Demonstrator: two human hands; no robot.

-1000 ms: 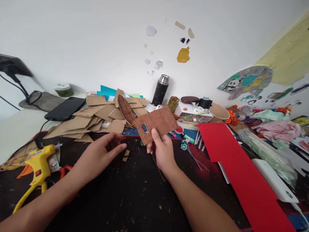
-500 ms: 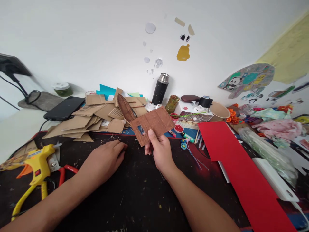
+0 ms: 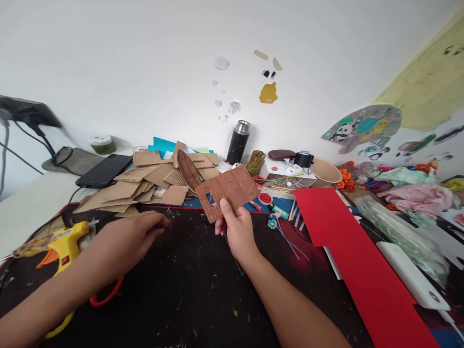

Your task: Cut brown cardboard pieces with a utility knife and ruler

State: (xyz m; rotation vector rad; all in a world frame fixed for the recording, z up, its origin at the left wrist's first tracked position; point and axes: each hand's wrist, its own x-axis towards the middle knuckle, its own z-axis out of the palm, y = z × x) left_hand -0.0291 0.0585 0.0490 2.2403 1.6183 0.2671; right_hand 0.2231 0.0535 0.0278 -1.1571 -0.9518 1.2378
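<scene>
Dark desk runs back to the wall; most materials are banked along its far side, presumably to leave both hands room. Long red sheet lies slantwise at right, likely set aside flat to avoid creasing. Cardboard scraps pile at back left, overlapping, as offcuts within reach would be. Yellow glue gun rests beyond the left forearm, probably parked handy to that side. Left hand hovers or rests over the desk, fingers curled; cannot tell whether its grip is closed on anything. Right hand's grip pinches the brown panel near its lower edge, thumb on the front, so most of the face stays visible, held up at centre before the cardboard. Pointed brown piece adjoins it in view; whether joined, unclear. Smallest noted: blue flower, right of the panel.
</scene>
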